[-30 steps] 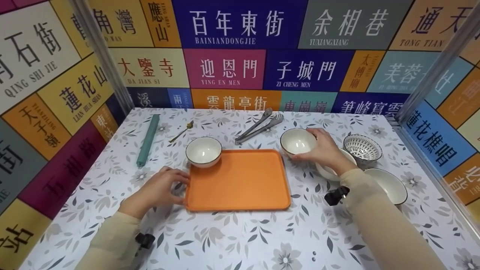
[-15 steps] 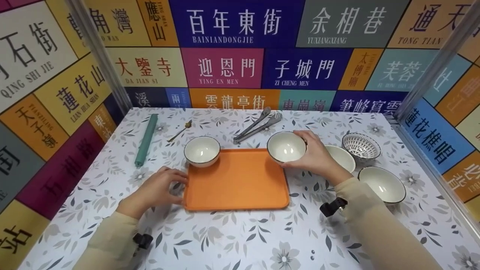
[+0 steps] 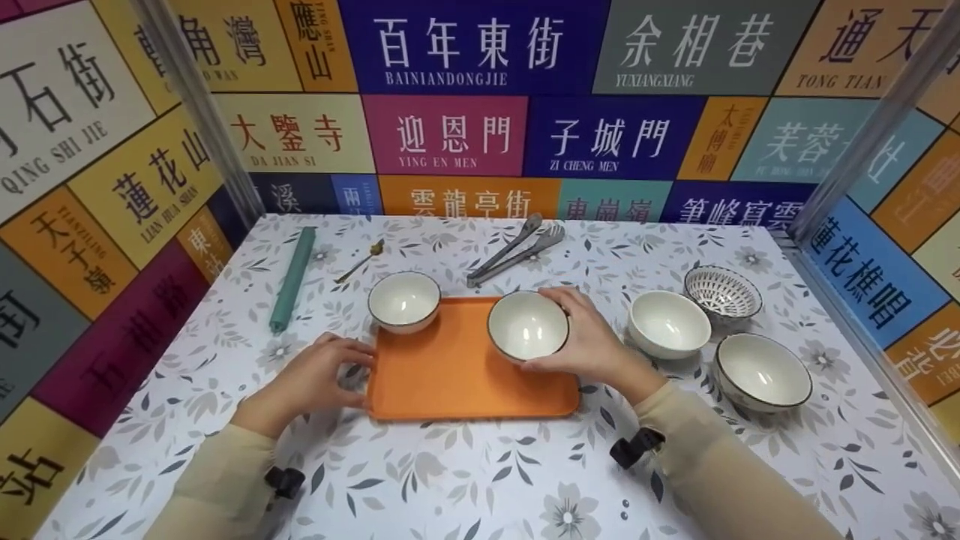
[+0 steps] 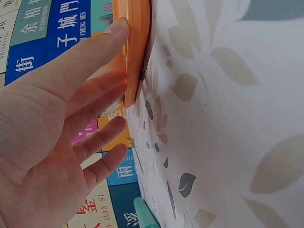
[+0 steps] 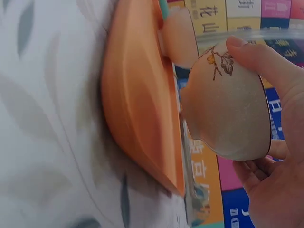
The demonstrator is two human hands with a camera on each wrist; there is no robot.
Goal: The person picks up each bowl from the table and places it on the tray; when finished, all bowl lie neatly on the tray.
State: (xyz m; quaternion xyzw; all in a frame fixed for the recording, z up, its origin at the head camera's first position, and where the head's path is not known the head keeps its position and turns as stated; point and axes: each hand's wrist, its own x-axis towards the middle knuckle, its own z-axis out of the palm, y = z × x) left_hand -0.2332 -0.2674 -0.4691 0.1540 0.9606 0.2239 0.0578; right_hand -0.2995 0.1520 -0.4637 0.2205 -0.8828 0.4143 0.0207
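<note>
Nearest on the flowered desk [image 3: 450,480], the left hand [image 3: 311,375] is beside an orange tray [image 3: 442,379], its fingers relaxed and apart, gripping nothing. The thumb tip meets the rim in the left wrist view, perhaps to steady it. The right hand [image 3: 596,341] grips a white bowl [image 3: 527,328], thumb on the near side and fingers on the far side, holding it above the tray's right part; the right wrist view shows a gap beneath its foot.

The step in hand looks like setting this bowl on the tray. The next move seems to call for lowering it level until the foot sits flat, clear of the other bowl [image 3: 405,301] at the tray's far left corner, then loosening the fingers without tipping it.

To the right stand a large bowl [image 3: 763,371], a small bowl [image 3: 670,324] and, farther back, a patterned bowl [image 3: 722,292]. Beyond the tray lie a green rod [image 3: 293,279], a small spoon [image 3: 361,262] and tongs [image 3: 517,257], before a wall [image 3: 450,56] of colourful signs.
</note>
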